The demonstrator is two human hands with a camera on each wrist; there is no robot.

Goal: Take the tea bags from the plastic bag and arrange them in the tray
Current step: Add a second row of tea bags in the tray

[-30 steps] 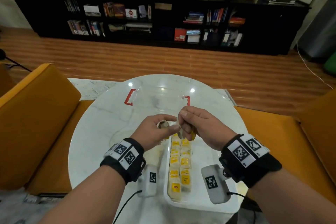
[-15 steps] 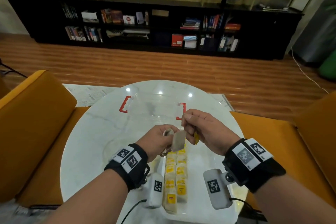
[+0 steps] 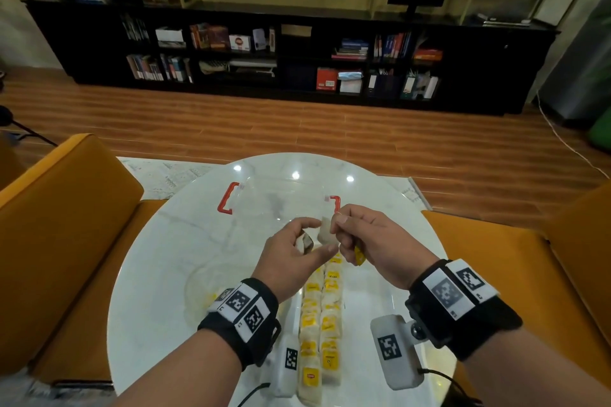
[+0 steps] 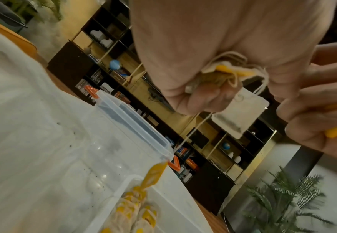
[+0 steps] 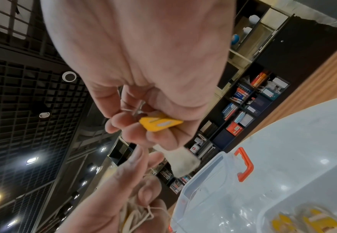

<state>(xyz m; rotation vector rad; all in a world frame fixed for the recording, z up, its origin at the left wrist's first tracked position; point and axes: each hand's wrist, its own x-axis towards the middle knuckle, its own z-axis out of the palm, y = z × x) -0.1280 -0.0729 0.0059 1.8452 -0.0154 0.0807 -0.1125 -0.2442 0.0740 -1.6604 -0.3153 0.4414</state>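
My left hand (image 3: pixel 315 238) cups a bundle of tea bags (image 3: pixel 305 241) with tangled strings in its palm (image 4: pixel 219 75). My right hand (image 3: pixel 340 231) pinches the string and yellow tag (image 5: pixel 159 123) of one tea bag (image 3: pixel 325 233), which hangs between the two hands (image 4: pixel 241 113). Both hands hover above the far end of the white tray (image 3: pixel 367 301). In the tray lie two rows of tea bags (image 3: pixel 322 317) with yellow tags. Another yellow tag (image 4: pixel 155 175) dangles on a string from the left hand's bundle. The clear plastic bag (image 3: pixel 211 281) lies crumpled left of the tray.
A clear plastic box (image 3: pixel 281 198) with red handles stands just beyond the hands on the round white marble table (image 3: pixel 158 241). Orange chairs (image 3: pixel 66 208) flank the table left and right. A dark bookshelf lines the far wall.
Both hands have risen from the tray's far end. The right hand has drawn one tea bag out of the left hand's bundle, and it now hangs between them.
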